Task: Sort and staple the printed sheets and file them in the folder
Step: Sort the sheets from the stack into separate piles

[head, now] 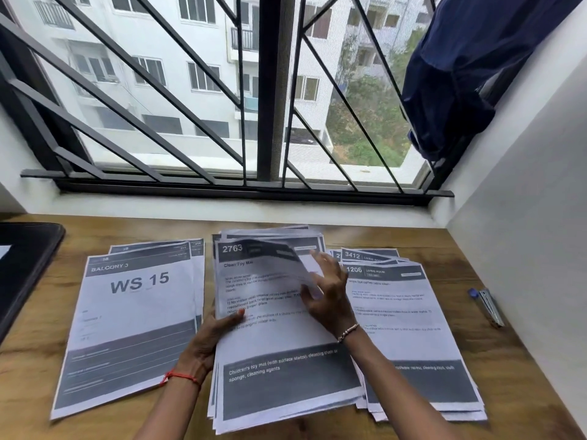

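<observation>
Text on lifted sheet (266,281) blurs beside right hand (330,296).

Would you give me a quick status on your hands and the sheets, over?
Left hand grips middle stack at its left edge. Right hand pinches top sheet, numbered 2763, corner curled. Stapler lies apart at right, untouched.

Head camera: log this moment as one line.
step: sorting | left hand: grips middle stack | right hand: pinches curled top sheet | stapler: on table, right | folder: left edge
</observation>
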Available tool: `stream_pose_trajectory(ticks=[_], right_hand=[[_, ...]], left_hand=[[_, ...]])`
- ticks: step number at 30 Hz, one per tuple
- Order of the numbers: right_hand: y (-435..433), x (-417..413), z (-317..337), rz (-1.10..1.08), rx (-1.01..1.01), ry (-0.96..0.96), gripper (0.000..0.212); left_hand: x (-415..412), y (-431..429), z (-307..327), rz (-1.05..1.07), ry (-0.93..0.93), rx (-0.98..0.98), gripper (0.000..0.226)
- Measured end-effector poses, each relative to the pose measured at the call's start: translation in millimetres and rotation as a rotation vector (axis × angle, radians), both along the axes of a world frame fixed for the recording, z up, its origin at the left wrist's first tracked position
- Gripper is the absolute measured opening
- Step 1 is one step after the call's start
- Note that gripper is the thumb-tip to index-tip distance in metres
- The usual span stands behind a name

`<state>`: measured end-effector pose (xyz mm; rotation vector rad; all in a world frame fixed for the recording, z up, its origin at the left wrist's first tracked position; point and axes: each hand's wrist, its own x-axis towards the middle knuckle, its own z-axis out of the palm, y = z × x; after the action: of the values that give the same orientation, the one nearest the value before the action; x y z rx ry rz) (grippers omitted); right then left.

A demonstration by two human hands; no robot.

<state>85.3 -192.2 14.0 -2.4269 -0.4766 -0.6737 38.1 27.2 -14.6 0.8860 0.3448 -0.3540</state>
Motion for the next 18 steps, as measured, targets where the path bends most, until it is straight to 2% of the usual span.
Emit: stream_pose_trajectory(ticks=[2,4,7,10,13,15,17,18], right_hand=[[3,-6,2,0.244,-0.060,-0.107,0.017],[6,-12,2,0.443,-0.110,-0.140,0.021],[7,-16,-1,0.520,-0.122,-0.122,0.023],[4,-16,0,0.419,0.020,-0.027,0.026],[-1,-11,4,0.206,0.211,0.020,0.021],[-5,-5,12,0.074,0.391,0.102,0.030],[-13,0,24,0.045,0.592,0.296,0.039],[-19,2,28,0.051,0.672,0.382,0.040]], left_hand=[[1,0,0,-0.008,-0.022,0.028,0.090],[-1,-3,0,0.003,-0.065,0.003,0.091],[-1,-2,1,-0.001,-0.068,-0.010,0.090],[0,2,-6,0.017,-0.008,-0.043,0.050],[0,3,-11,0.021,0.025,-0.088,0.029],[-2,0,-7,-0.046,0.014,-0.147,0.008],[-1,-2,-4,-0.084,-0.019,-0.157,0.032],[0,-2,-7,-0.061,-0.029,-0.153,0.021]])
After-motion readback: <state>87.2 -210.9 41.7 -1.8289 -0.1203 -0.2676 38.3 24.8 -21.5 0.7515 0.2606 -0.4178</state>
